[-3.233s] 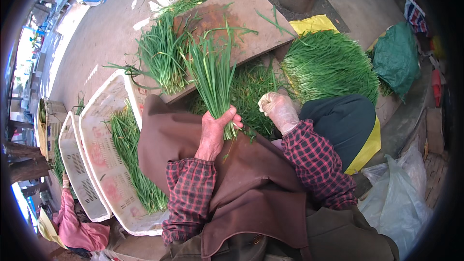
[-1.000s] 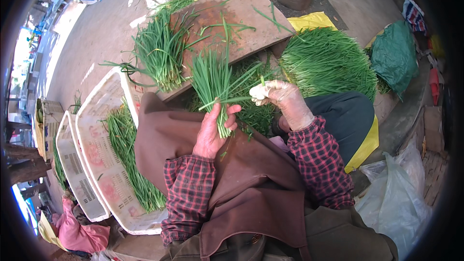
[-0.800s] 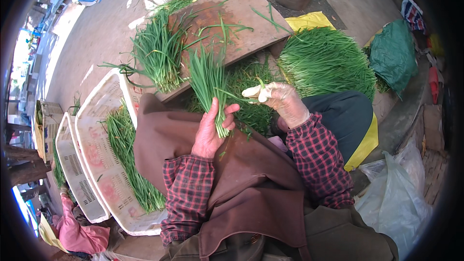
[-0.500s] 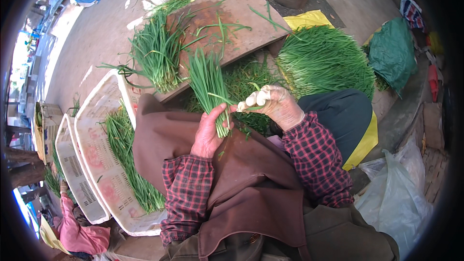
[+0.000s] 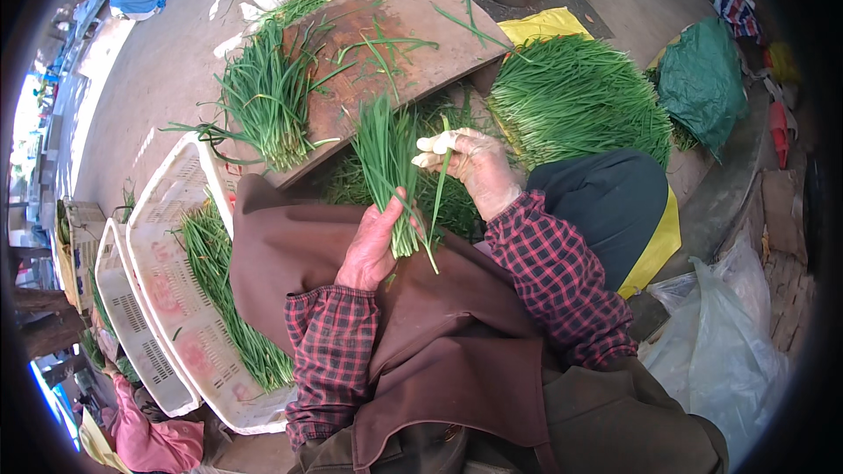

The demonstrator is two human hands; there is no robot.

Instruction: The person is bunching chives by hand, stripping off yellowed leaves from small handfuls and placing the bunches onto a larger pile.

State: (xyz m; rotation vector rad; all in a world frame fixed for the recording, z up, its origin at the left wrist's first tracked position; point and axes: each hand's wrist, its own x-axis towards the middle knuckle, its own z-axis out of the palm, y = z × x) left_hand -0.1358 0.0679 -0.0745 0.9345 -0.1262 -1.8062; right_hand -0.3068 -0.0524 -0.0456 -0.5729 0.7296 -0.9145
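Note:
My left hand (image 5: 372, 250) is closed round the lower part of a bunch of green chives (image 5: 386, 158), above my lap. The leaves fan upward and the pale cut ends stick out below the thumb. My right hand (image 5: 481, 170), with white coverings on its fingers, pinches a single chive stalk (image 5: 443, 177) just right of the bunch. That stalk hangs down with its pale end near the bunch's base. A brown apron (image 5: 439, 325) covers my lap beneath both hands.
A loose heap of chives (image 5: 263, 105) lies on a wooden board (image 5: 421, 26) ahead. Tidy chives (image 5: 580, 101) rest on yellow sheeting to the right. White crates (image 5: 167, 298) stand left, one with chives inside. Clear plastic bags (image 5: 711, 351) lie at right. A person in pink (image 5: 154, 439) is lower left.
My right hand has moved up and away from the bunch, and the stalk in its fingers now hangs nearly upright instead of crossing the bunch. The left hand keeps its hold.

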